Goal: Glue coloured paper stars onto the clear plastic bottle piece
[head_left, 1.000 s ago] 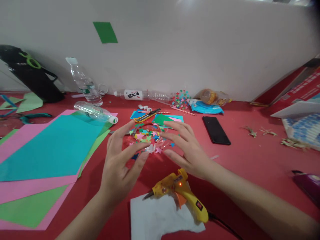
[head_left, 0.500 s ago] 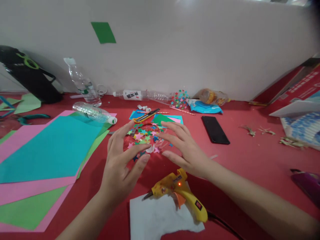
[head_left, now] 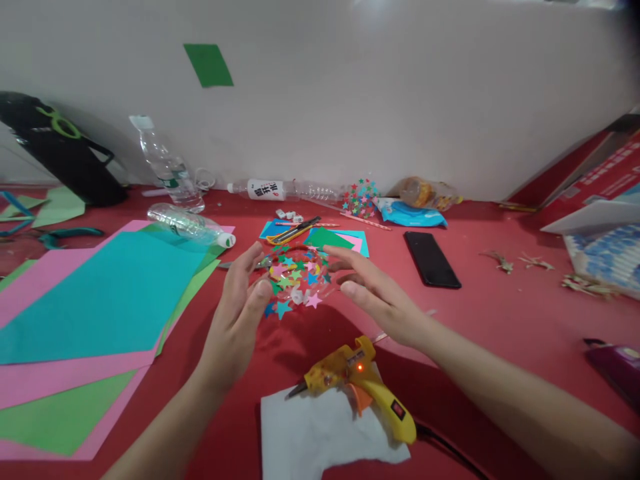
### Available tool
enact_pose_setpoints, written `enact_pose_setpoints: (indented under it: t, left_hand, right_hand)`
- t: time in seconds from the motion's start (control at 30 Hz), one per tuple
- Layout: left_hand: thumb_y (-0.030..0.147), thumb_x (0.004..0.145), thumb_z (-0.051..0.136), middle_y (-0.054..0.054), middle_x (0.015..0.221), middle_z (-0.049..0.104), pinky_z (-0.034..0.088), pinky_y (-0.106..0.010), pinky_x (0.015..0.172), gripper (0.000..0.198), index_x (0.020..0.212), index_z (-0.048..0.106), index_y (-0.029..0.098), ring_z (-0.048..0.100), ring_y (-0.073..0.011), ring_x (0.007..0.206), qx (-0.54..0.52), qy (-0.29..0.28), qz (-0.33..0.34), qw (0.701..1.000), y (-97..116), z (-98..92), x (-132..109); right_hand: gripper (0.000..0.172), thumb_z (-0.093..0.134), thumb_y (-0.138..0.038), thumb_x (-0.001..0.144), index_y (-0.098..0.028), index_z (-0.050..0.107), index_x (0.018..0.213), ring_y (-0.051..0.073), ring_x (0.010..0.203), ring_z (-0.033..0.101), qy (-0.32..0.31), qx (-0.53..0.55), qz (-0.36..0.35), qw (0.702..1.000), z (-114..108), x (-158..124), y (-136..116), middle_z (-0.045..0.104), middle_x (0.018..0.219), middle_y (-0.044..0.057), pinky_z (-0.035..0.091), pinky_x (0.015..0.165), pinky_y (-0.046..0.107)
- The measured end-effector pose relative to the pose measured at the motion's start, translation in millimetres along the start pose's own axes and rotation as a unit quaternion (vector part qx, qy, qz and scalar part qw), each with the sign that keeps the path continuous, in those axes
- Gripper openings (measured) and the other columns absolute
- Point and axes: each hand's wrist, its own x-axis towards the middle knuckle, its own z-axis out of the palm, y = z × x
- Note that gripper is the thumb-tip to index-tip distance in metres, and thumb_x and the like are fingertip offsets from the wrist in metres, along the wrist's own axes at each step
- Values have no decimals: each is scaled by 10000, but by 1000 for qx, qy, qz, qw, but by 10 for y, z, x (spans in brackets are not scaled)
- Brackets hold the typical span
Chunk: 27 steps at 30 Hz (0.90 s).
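Observation:
Between my hands is a clear plastic piece decorated with coloured stars [head_left: 295, 280], with several pink, blue and green ones showing. To its left, my left hand [head_left: 235, 320] is open, thumb apart from the fingers. My right hand [head_left: 380, 297] is on the other side, open with fingers spread and slightly bent. Whether any fingertip touches the starred piece I cannot tell. Just behind it lie a yellow utility knife [head_left: 294, 231] and small coloured paper pieces [head_left: 325, 239]. A yellow hot glue gun [head_left: 350, 380], its red light on, rests nearer me on a folded white cloth [head_left: 300, 447].
Large coloured paper sheets [head_left: 110, 287] cover the left, with a clear bottle [head_left: 187, 225] lying on them. Along the wall are a black flask [head_left: 60, 153], an upright bottle [head_left: 167, 167] and another starred piece [head_left: 361, 198]. A phone [head_left: 431, 260] lies to the right.
My hands have drawn apart and lowered to the sides of the starred piece, so more of it shows. The glue gun has stayed in place.

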Motion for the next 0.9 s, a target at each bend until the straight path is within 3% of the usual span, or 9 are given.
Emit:
enact_pose_setpoints:
  t: [0.13, 0.3, 0.4, 0.7, 0.9]
  left_hand:
    - [503, 936, 462, -26, 1518, 431, 340, -424, 1164, 456, 1338, 513, 294, 344, -248, 1432, 18, -1, 18, 1000, -37, -12, 42]
    - [503, 948, 430, -22, 1529, 416, 221, -466, 1209, 400, 1250, 579, 286, 315, -235, 1448, 59, -22, 37, 997, -64, -37, 62]
    - [501, 949, 426, -32, 1521, 427, 208, -483, 1207, 396, 1228, 595, 277, 325, -244, 1443, 63, -24, 42, 997, -59, -30, 66]
    - [475, 953, 430, -21, 1454, 504, 270, -446, 1186, 356, 1184, 610, 272, 401, -236, 1393, 65, -4, 58, 996, -10, -58, 62]
    - [401, 886, 572, -28, 1269, 599, 437, -443, 1056, 203, 1029, 631, 271, 525, -246, 1253, 74, 65, 66, 993, 53, -92, 77]
  right_hand:
    - [443, 450, -474, 992, -307, 429, 1402, 204, 1183, 552, -7, 37, 15, 999, 3, -20, -71, 513, 1370, 69, 482, 988, 406]
    - [425, 465, -452, 987, -286, 452, 1378, 207, 1172, 549, -7, 46, 1, 999, 3, -26, -104, 539, 1318, 74, 471, 997, 415]
    - [417, 468, -450, 986, -290, 458, 1371, 210, 1160, 560, -7, 41, 11, 999, -7, -28, -99, 532, 1333, 76, 481, 985, 418]
    - [379, 478, -437, 982, -273, 491, 1324, 214, 1168, 558, 28, 9, -10, 1000, -64, -3, -51, 576, 1264, 79, 499, 941, 390]
    - [311, 534, -379, 952, -256, 545, 1238, 193, 1035, 621, 90, -62, -27, 994, -174, 9, -39, 628, 1184, 66, 517, 846, 339]
